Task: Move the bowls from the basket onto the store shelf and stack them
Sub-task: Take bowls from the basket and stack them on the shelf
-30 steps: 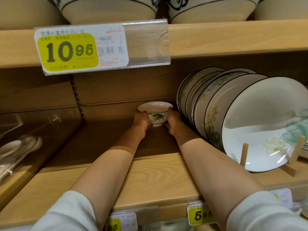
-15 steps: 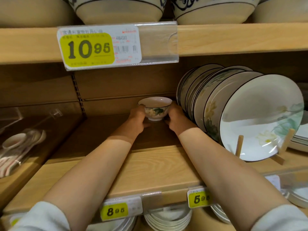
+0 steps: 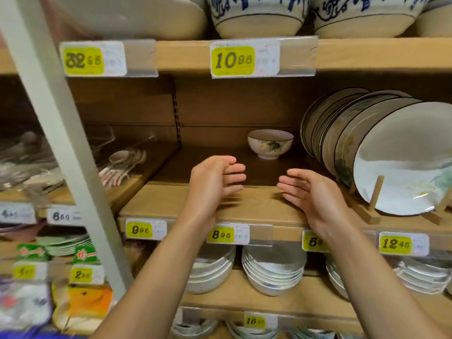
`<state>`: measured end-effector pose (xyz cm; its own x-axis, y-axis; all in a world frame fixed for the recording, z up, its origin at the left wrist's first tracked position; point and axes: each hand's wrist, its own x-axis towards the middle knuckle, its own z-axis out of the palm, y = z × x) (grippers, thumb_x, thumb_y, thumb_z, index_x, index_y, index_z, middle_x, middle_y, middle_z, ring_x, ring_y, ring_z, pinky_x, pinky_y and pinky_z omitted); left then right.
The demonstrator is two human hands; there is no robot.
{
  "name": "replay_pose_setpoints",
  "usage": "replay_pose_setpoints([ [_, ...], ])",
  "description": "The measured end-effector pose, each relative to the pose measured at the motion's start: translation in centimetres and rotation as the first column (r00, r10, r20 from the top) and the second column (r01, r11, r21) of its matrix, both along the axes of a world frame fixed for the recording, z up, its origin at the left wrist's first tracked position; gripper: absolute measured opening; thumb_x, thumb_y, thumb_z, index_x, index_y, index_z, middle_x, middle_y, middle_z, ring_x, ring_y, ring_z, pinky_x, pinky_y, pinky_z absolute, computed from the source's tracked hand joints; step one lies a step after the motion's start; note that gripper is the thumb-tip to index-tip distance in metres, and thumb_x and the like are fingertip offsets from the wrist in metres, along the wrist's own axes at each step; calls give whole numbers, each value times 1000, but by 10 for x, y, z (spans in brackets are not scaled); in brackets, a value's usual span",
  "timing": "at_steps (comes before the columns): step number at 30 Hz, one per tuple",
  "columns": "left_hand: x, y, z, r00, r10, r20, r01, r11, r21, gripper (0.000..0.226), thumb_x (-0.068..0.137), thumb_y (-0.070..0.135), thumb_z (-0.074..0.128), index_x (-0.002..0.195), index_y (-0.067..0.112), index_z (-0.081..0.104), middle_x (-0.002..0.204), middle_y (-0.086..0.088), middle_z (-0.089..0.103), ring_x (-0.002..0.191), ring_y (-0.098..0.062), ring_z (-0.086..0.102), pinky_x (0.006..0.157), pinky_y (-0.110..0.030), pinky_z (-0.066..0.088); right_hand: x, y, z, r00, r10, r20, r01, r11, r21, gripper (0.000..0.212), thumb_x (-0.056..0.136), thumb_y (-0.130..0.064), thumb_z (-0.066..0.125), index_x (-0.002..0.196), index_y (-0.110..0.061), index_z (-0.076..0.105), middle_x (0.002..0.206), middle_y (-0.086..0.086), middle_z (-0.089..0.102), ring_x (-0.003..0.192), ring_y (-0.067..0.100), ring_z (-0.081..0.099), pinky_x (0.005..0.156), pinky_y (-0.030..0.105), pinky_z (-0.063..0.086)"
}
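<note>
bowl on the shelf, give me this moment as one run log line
bowl: upright at back of shelf, alone | left hand: open, empty | right hand: open, empty | plates: right of bowl

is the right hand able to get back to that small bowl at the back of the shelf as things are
Probably yes. The right hand is open, in front of the small bowl, with bare shelf between; only the leaning plates crowd its right side.

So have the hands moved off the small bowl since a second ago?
Yes. Both the left hand and right hand have pulled back toward the shelf's front edge, leaving the bowl standing alone.
</note>
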<state>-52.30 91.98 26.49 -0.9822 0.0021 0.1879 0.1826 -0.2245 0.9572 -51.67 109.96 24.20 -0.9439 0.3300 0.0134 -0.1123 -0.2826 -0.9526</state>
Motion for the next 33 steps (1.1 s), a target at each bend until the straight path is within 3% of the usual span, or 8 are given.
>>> replay_pose_setpoints([
  [2, 26, -8, -6, 998, 53, -16, -53, 998, -34, 26, 96, 11, 41, 104, 12, 66, 93, -5, 76, 86, -16, 73, 75, -32, 61, 11, -3, -6, 999, 29, -31, -31, 998, -48, 20, 95, -18, 50, 105, -12, 66, 92, 8, 76, 90, 19, 73, 82, 34, 56],
  [6, 85, -34, -26, 977, 214, -11, -214, 976, -29, 26, 96, 4, 40, 96, 12, 66, 88, -6, 76, 80, -19, 72, 73, -32, 59, 37, -27, -19, 966, 249, -68, -253, 966, -58, 19, 96, -15, 46, 98, -9, 64, 85, 8, 76, 85, 19, 73, 73, 28, 56],
  [11, 166, -83, -58, 903, 422, 85, -422, 906, -24, 27, 96, -1, 39, 93, 7, 64, 80, -7, 75, 69, -16, 69, 63, -25, 57, 70, -86, -57, 850, 527, -19, -526, 846, -89, 28, 101, -9, 36, 92, -6, 62, 78, 9, 74, 75, 20, 73, 72, 27, 59],
  [19, 263, -195, -98, 718, 672, 180, -667, 739, -97, 26, 95, 0, 39, 97, 5, 64, 87, -11, 75, 71, -19, 69, 65, -28, 56, 121, -213, -110, 655, 741, 148, -741, 668, -68, 23, 98, -7, 42, 92, -5, 64, 80, 15, 73, 66, 20, 71, 64, 27, 58],
  [22, 288, -247, -112, 643, 736, 211, -728, 673, -128, 27, 95, 1, 38, 98, 3, 65, 89, -12, 75, 70, -19, 69, 64, -29, 58, 133, -264, -128, 601, 776, 193, -789, 614, -10, 17, 94, -9, 50, 90, -6, 67, 83, 16, 72, 68, 21, 70, 70, 32, 55],
  [26, 310, -318, -129, 585, 775, 238, -767, 624, -148, 27, 93, -2, 37, 100, -1, 63, 85, -13, 74, 64, -18, 68, 61, -30, 58, 145, -332, -154, 602, 757, 254, -790, 612, 47, 17, 93, -10, 52, 87, -10, 67, 76, 12, 73, 66, 19, 70, 66, 30, 55],
  [30, 322, -386, -154, 550, 781, 297, -767, 613, -191, 28, 94, -1, 36, 103, -3, 62, 88, -18, 70, 66, -21, 64, 75, -46, 57, 154, -393, -184, 614, 706, 352, -777, 619, 113, 14, 92, -14, 54, 90, -11, 68, 80, 11, 75, 70, 20, 71, 62, 30, 55],
  [33, 323, -431, -181, 519, 775, 360, -747, 617, -249, 25, 95, 1, 37, 97, 2, 61, 86, -13, 67, 64, -19, 62, 60, -33, 51, 156, -432, -205, 608, 675, 418, -774, 621, 123, 11, 90, -16, 57, 90, -11, 67, 78, 10, 74, 71, 20, 71, 64, 31, 55],
])
